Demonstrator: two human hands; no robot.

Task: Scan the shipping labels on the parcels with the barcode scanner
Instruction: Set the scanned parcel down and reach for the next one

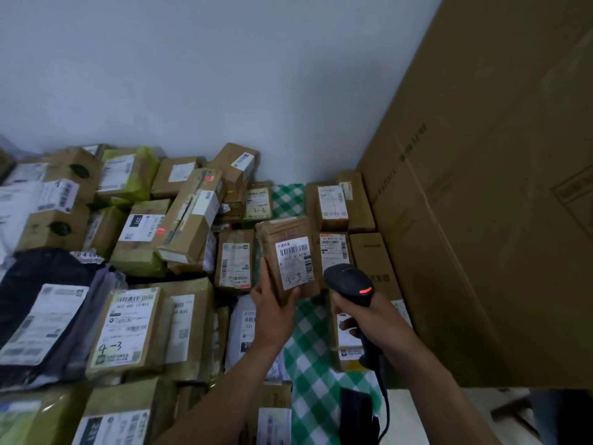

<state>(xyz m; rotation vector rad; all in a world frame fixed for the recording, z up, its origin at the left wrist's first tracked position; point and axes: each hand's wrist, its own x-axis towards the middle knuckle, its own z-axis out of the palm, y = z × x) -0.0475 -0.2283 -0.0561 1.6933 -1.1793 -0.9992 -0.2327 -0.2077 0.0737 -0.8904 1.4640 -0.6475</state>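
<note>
Scanning step in progress. The left hand [272, 303] grips a small brown paper-wrapped parcel [287, 258], raised centre-right above the green checked cloth [308, 348]; its white label [294, 263] faces up. The right hand [365, 319] grips the glossy black scanner [349, 281] just right of it. Next: aim at the barcode.

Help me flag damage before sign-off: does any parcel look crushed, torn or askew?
The parcel in the left hand is wrinkled and dented along its top. A long box lies tilted across its neighbours. Nothing looks spilled.
</note>
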